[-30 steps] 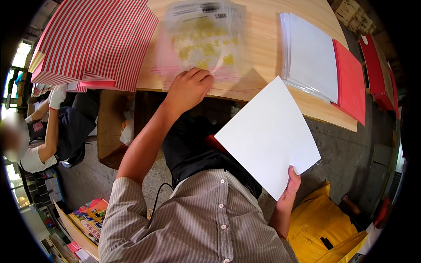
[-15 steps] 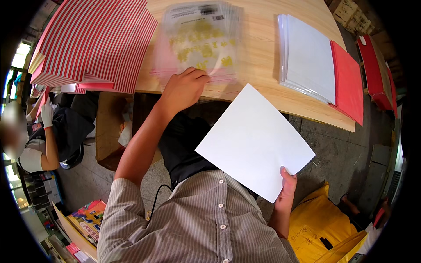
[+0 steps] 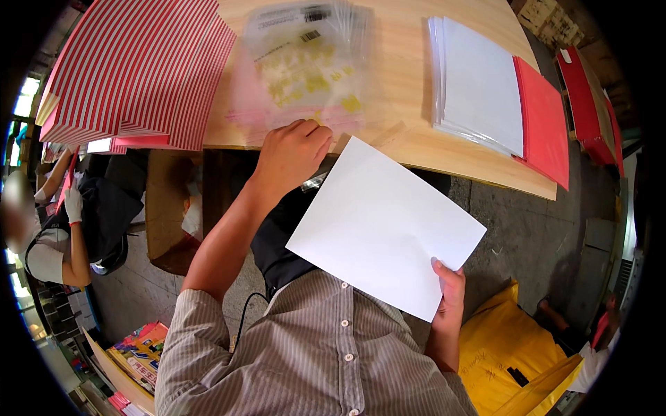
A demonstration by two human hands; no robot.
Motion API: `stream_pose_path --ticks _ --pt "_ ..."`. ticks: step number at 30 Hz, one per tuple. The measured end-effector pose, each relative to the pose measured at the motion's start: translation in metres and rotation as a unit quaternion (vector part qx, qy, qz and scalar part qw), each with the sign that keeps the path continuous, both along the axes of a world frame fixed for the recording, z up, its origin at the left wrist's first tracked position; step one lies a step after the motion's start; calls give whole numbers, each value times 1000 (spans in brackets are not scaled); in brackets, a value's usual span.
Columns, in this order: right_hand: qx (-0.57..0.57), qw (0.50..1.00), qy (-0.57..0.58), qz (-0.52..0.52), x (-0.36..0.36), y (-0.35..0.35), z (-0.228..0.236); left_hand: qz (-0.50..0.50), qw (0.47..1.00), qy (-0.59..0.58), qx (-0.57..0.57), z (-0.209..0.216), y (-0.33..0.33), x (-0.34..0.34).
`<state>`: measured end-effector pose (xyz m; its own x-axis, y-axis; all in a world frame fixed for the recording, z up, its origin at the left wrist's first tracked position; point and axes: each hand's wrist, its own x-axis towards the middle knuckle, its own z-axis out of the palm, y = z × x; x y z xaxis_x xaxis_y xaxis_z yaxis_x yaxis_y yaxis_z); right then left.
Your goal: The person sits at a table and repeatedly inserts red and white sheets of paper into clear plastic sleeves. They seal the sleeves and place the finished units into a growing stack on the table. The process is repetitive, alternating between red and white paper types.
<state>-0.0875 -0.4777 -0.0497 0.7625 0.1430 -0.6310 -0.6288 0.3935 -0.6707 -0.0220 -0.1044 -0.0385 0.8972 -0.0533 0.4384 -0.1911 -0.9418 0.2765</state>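
While the right hand [image 3: 451, 290] clamps its lower-right edge, the white sheet [image 3: 381, 225] extends up-left from that grip. By the plastic bags [image 3: 298, 76], the left hand's [image 3: 293, 158] grip is hard to tell.

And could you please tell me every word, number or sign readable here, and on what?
I won't copy wording, only place it:
Clear plastic bags: barcode, small blurred print.
Yellow bag: handwriting, too small to read.
Colourful covers: large lettering.
White sheet: none visible.
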Motion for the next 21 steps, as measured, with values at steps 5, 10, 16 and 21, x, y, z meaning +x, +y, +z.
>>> stream_pose_path --ticks 5,10,16,21 --pt "-23 999 -11 -30 2 0 10 -44 998 34 24 6 -7 -10" --pt "-33 996 -37 -70 1 -5 3 -58 996 60 -34 5 -13 -22" --pt "-40 994 -79 -69 -4 -7 -10 -54 993 77 -73 -2 -19 -31" --pt "-49 993 -85 -71 -6 -1 -7 -40 994 79 -61 -3 -25 -36"
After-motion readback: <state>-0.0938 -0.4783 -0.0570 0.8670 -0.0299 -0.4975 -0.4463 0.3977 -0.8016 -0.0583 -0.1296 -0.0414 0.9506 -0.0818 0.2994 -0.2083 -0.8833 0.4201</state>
